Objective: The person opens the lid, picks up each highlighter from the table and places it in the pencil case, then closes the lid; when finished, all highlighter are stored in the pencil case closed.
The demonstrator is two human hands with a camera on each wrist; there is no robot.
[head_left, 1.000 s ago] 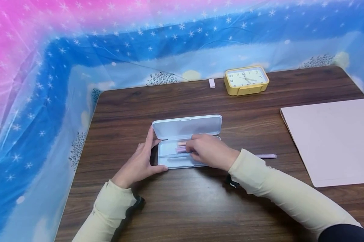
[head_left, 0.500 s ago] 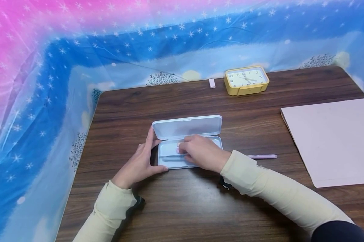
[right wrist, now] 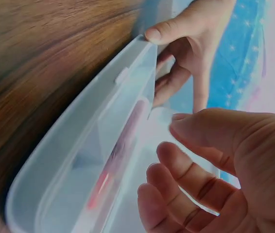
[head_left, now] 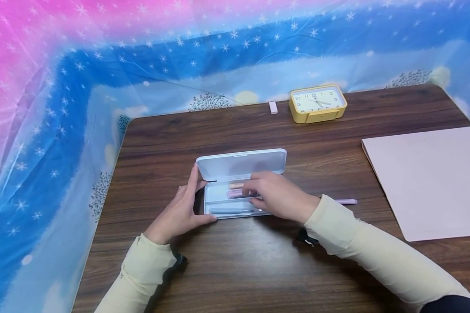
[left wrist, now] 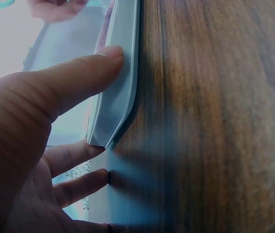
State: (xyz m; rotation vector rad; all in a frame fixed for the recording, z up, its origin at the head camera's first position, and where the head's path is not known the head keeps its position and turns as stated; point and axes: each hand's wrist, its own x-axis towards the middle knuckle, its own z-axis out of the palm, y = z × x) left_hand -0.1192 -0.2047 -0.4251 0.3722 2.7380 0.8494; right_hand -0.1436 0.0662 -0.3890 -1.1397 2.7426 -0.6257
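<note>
A white pencil case (head_left: pixel 224 216) lies on the table with its lid (head_left: pixel 254 164) raised. My left hand (head_left: pixel 180 213) holds its left end, thumb at the front corner and index finger up along the lid's edge. My right hand (head_left: pixel 279 195) is over the right half of the case, hiding part of it. Its fingers are loosely curled with nothing between them, as the right wrist view shows. A pale slim pen (head_left: pixel 231 211) lies in the front compartment. Behind the divider lie a lilac pen (head_left: pixel 235 193) and a peach-coloured one (head_left: pixel 236 185).
Another lilac pen (head_left: pixel 347 201) lies on the table, partly behind the right sleeve. A large pale pink folder (head_left: pixel 430 182) lies at the right. Toward the back edge are a yellow clock (head_left: pixel 318 104) and a small pale pink block (head_left: pixel 273 108).
My right hand has lowered the pale pen into the front compartment, let go of it and moved back to the right. My left hand has stayed in place on the case.
</note>
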